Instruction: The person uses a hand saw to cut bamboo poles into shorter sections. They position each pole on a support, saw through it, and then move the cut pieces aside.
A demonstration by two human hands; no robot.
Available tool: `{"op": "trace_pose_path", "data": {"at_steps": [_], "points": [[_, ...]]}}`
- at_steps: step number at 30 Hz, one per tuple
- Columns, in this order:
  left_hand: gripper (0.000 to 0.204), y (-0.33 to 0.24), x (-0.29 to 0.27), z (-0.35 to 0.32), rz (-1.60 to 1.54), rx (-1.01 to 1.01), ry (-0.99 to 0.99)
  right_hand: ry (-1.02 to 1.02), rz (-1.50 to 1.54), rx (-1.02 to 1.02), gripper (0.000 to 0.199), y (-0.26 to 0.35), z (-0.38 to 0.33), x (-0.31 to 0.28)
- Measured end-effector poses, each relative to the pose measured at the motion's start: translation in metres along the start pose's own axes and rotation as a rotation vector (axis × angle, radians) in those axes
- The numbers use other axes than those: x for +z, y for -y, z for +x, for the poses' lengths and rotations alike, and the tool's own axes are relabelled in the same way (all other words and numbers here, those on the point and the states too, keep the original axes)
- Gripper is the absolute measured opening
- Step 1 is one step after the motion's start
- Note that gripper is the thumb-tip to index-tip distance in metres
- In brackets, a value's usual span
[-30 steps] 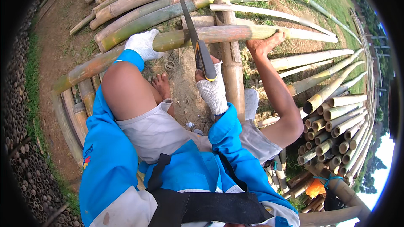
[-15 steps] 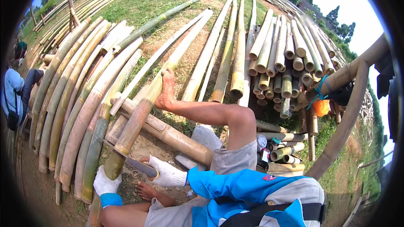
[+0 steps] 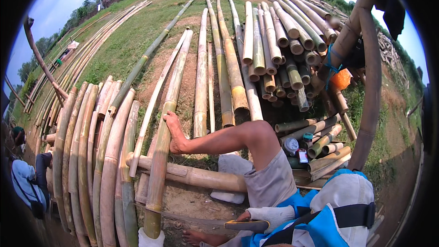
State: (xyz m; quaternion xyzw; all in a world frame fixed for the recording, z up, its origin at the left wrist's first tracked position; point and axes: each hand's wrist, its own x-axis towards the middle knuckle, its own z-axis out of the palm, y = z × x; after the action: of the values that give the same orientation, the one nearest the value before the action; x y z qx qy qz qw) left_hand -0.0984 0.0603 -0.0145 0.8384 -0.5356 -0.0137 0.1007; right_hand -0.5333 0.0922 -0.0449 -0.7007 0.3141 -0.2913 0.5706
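Low at the near edge, the gloved right hand [image 3: 274, 213] has its fingers wrapped around the yellowish handle of a long knife [image 3: 201, 220], whose blade runs left, flat over the dirt. Just left, the gloved left hand [image 3: 151, 239] shows only partly; I cannot tell how its fingers stand, though it touches the near end of a green bamboo pole [image 3: 161, 155]. A bare foot [image 3: 173, 132] presses that pole farther up. Stacked cut bamboo [image 3: 283, 55] lies far right.

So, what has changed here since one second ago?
The view swung up from the lap to the field of poles. The right hand lowered the knife from upright to flat near the ground. The left hand still grips the bamboo pole, and the bare foot still presses on it.
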Motion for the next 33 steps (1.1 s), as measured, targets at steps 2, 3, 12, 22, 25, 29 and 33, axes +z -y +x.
{"op": "trace_pose_path", "data": {"at_steps": [2, 3, 12, 22, 25, 29, 33], "points": [[0.069, -0.002, -0.002, 0.000, -0.032, 0.003, 0.030, 0.018, -0.042, -0.118, 0.065, 0.008, 0.057, 0.009], [0.069, -0.003, -0.003, 0.000, -0.034, 0.001, 0.034, 0.059, -0.017, -0.016, 0.065, 0.013, 0.088, 0.015], [0.073, -0.011, -0.011, -0.010, -0.024, -0.012, 0.042, 0.019, 0.088, 0.009, 0.070, 0.006, 0.064, 0.026], [0.068, 0.002, -0.001, 0.001, 0.007, 0.010, 0.004, 0.083, 0.117, 0.106, 0.071, 0.022, 0.064, 0.014], [0.069, -0.004, -0.003, 0.003, 0.050, -0.055, 0.088, -0.022, 0.040, 0.005, 0.071, 0.031, 0.158, 0.038], [0.069, 0.000, -0.001, -0.002, 0.050, -0.028, 0.092, -0.064, -0.018, 0.023, 0.069, 0.023, 0.142, 0.042], [0.072, 0.011, 0.007, -0.008, 0.001, 0.018, -0.028, 0.107, 0.191, 0.270, 0.071, 0.034, 0.026, -0.001]]}}
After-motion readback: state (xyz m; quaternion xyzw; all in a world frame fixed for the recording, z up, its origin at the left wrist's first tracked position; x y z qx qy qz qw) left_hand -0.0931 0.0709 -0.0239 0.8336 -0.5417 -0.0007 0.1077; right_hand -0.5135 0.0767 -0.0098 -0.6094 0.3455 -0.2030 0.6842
